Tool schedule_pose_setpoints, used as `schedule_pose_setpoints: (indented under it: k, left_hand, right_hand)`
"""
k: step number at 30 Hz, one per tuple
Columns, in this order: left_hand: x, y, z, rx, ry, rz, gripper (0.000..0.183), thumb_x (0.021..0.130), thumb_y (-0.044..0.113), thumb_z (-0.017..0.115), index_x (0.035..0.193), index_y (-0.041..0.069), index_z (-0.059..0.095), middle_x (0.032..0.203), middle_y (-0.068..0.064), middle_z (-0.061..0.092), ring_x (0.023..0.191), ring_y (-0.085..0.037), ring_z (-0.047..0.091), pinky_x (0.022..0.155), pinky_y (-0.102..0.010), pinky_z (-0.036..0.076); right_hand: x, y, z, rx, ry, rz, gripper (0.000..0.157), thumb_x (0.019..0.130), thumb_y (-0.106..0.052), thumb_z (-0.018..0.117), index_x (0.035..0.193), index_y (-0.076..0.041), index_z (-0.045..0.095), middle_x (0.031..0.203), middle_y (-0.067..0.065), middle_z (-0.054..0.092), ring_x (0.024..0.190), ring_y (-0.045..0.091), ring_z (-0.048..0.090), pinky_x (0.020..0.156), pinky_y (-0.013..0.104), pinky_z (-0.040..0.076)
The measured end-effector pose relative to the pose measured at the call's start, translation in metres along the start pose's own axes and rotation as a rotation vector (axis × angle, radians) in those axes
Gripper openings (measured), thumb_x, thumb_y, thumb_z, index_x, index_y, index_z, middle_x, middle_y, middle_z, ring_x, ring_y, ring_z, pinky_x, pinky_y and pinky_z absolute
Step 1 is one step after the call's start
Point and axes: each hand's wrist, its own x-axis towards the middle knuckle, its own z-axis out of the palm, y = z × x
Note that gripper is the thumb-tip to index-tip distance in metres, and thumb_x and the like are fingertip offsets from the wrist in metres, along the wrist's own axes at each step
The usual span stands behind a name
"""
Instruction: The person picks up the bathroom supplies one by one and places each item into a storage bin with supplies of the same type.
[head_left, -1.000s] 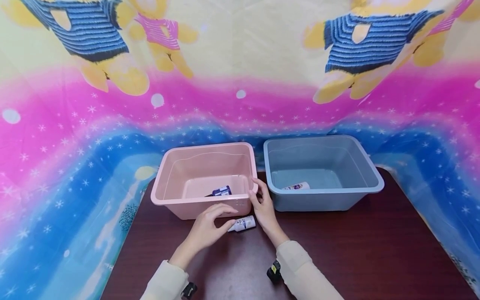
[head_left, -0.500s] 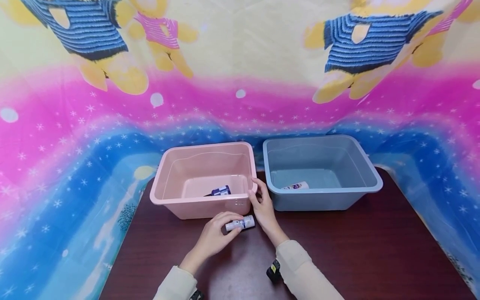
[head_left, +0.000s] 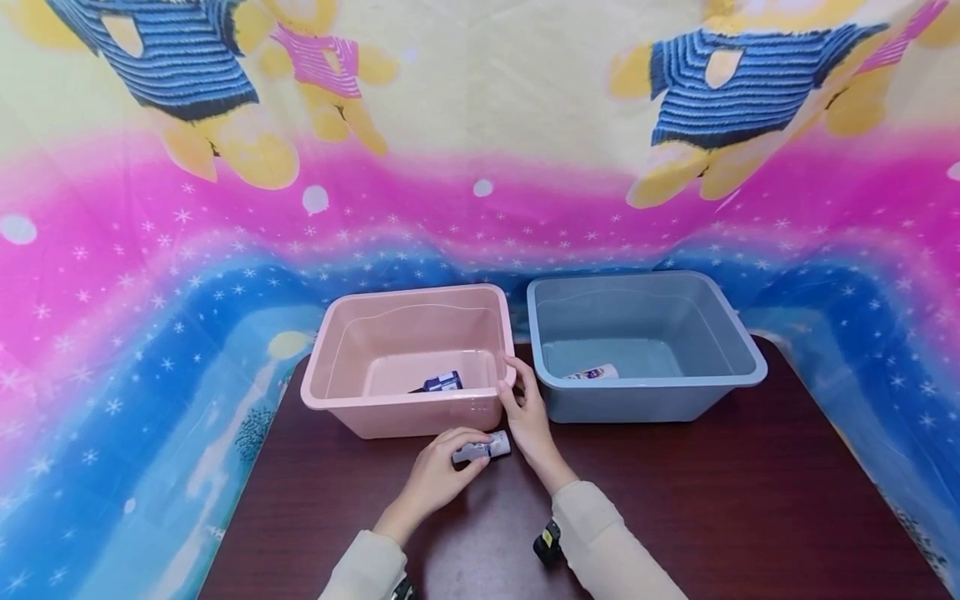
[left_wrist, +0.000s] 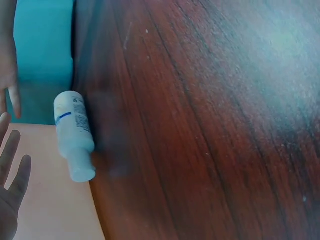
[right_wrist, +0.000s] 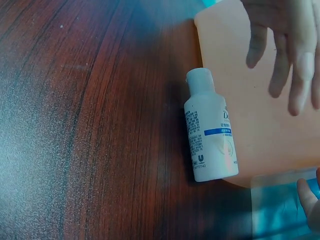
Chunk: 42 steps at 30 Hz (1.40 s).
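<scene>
A small white bottle [head_left: 500,444] with a blue band lies on its side on the table, just in front of the pink bin [head_left: 416,419]. Over it reaches my left hand [head_left: 437,473], thumb and fingers apart on either side and partly hiding it in the head view. In the right wrist view the fingers of that hand [right_wrist: 290,55] hang extended, away from the bottle [right_wrist: 212,135]. My right hand [head_left: 531,417] touches the pink bin's front right corner with thumb and fingertips, its fingers fairly straight.
A dark blue bottle [head_left: 442,382] lies inside the pink bin. Right of it stands a blue-grey bin [head_left: 637,404] holding a white bottle [head_left: 596,372]. Both bins sit at the back of the dark wooden table [head_left: 720,492], before a printed cloth [head_left: 480,225].
My left hand has moved rightward over the white bottle, its thumb now farther along it. The bottle stays in about the same place. My right hand keeps its position at the bin corner.
</scene>
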Motion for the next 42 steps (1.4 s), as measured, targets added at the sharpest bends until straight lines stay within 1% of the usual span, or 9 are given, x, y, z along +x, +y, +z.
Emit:
schedule_pose_setpoints:
  k: [5, 13, 17, 20, 24, 28, 34, 37, 42]
  left_hand:
    - [0.0, -0.004, 0.001, 0.002, -0.027, -0.043, 0.028, 0.08, 0.022, 0.073, 0.107, 0.024, 0.068, 0.107, 0.017, 0.061, 0.104, -0.005, 0.055, 0.087, -0.032, 0.045]
    - [0.001, -0.017, 0.007, 0.016, -0.019, -0.05, 0.027, 0.08, 0.02, 0.073, 0.106, 0.024, 0.068, 0.104, 0.018, 0.061, 0.1, -0.005, 0.055, 0.086, -0.031, 0.045]
    - [0.002, -0.022, 0.01, 0.027, -0.025, -0.06, 0.026, 0.08, 0.022, 0.073, 0.105, 0.026, 0.068, 0.104, 0.02, 0.061, 0.101, -0.003, 0.055, 0.086, -0.03, 0.045]
    - [0.002, -0.025, 0.012, 0.039, -0.026, -0.056, 0.027, 0.08, 0.022, 0.073, 0.105, 0.026, 0.068, 0.104, 0.019, 0.061, 0.101, -0.004, 0.055, 0.086, -0.031, 0.045]
    - [0.002, -0.027, 0.015, 0.047, -0.027, -0.065, 0.028, 0.079, 0.022, 0.073, 0.106, 0.027, 0.068, 0.105, 0.019, 0.061, 0.103, -0.005, 0.055, 0.087, -0.031, 0.045]
    - [0.003, -0.028, 0.017, 0.052, -0.053, -0.089, 0.029, 0.08, 0.024, 0.073, 0.108, 0.03, 0.067, 0.106, 0.019, 0.061, 0.103, -0.004, 0.055, 0.087, -0.031, 0.045]
    - [0.005, -0.03, 0.02, 0.05, -0.069, -0.117, 0.03, 0.081, 0.025, 0.071, 0.11, 0.029, 0.067, 0.11, 0.016, 0.061, 0.105, -0.006, 0.056, 0.088, -0.033, 0.045]
    - [0.005, -0.032, 0.023, 0.049, -0.078, -0.13, 0.031, 0.081, 0.025, 0.071, 0.112, 0.028, 0.066, 0.113, 0.015, 0.061, 0.107, -0.006, 0.056, 0.089, -0.033, 0.045]
    - [0.007, -0.033, 0.028, 0.052, -0.074, -0.118, 0.032, 0.081, 0.023, 0.07, 0.113, 0.025, 0.066, 0.113, 0.011, 0.062, 0.106, -0.01, 0.057, 0.087, -0.035, 0.046]
  right_hand:
    - [0.0, 0.0, -0.001, -0.004, 0.0, -0.006, 0.043, 0.094, -0.007, 0.052, 0.136, -0.003, 0.04, 0.13, 0.027, 0.044, 0.113, 0.035, 0.044, 0.085, 0.044, 0.039]
    - [0.0, 0.0, -0.002, -0.001, 0.001, 0.006, 0.044, 0.095, -0.012, 0.052, 0.136, -0.003, 0.04, 0.129, 0.028, 0.044, 0.114, 0.037, 0.044, 0.086, 0.048, 0.038]
    - [0.0, 0.0, -0.002, 0.008, 0.002, 0.01, 0.043, 0.095, -0.011, 0.052, 0.136, -0.004, 0.04, 0.13, 0.028, 0.044, 0.114, 0.039, 0.043, 0.087, 0.051, 0.038]
    - [0.0, 0.001, -0.001, 0.008, 0.005, 0.007, 0.043, 0.094, -0.009, 0.052, 0.135, -0.004, 0.041, 0.13, 0.028, 0.044, 0.114, 0.04, 0.043, 0.087, 0.052, 0.038]
    - [0.0, 0.001, -0.001, 0.0, 0.005, 0.001, 0.043, 0.094, -0.009, 0.052, 0.135, -0.005, 0.041, 0.13, 0.026, 0.045, 0.114, 0.038, 0.044, 0.086, 0.049, 0.039]
    - [0.0, 0.002, -0.001, -0.004, 0.003, -0.004, 0.043, 0.094, -0.011, 0.052, 0.135, -0.005, 0.041, 0.13, 0.025, 0.046, 0.114, 0.036, 0.045, 0.085, 0.046, 0.04]
    - [0.0, 0.002, -0.001, -0.019, 0.003, -0.005, 0.043, 0.095, -0.012, 0.052, 0.136, -0.005, 0.041, 0.131, 0.025, 0.046, 0.115, 0.035, 0.045, 0.084, 0.043, 0.041]
    - [0.0, 0.001, -0.001, -0.017, -0.002, -0.004, 0.043, 0.095, -0.012, 0.052, 0.136, -0.005, 0.041, 0.131, 0.025, 0.045, 0.115, 0.035, 0.045, 0.084, 0.044, 0.041]
    - [0.0, 0.001, -0.002, -0.009, -0.003, -0.004, 0.043, 0.095, -0.01, 0.052, 0.136, -0.005, 0.041, 0.13, 0.026, 0.045, 0.114, 0.034, 0.044, 0.085, 0.047, 0.04]
